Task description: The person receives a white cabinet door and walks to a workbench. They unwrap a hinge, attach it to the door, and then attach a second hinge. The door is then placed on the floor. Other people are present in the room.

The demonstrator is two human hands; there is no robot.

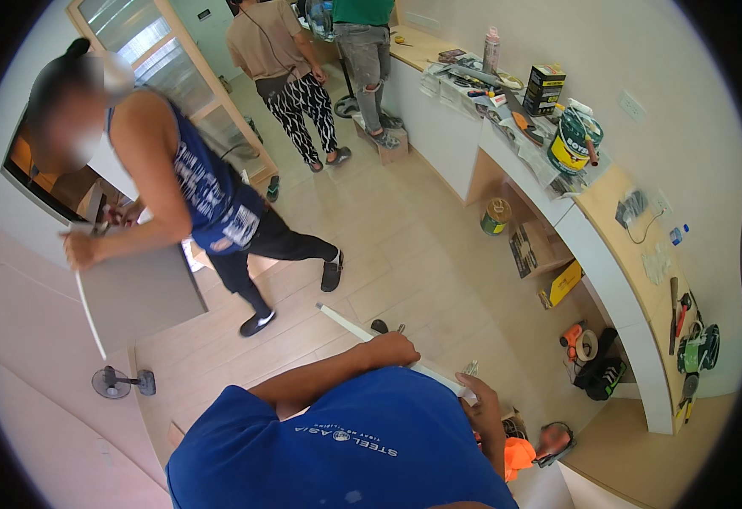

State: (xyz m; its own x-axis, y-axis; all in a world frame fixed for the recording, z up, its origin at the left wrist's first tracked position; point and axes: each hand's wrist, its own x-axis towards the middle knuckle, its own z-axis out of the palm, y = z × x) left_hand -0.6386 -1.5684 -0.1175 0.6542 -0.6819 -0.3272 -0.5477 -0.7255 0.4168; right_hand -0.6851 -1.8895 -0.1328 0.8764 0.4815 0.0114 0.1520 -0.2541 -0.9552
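near the white strip [345, 323], white-lettered blue shirt [329, 469]

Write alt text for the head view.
A person's left hand and right hand hold a long white strip. At left, a co-worker grips a grey panel; at right, tools and a green can sit on a counter.

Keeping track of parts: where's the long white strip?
In the head view, the long white strip slants down to the right just below centre, beyond the blue shirt, held by the left hand and right hand.
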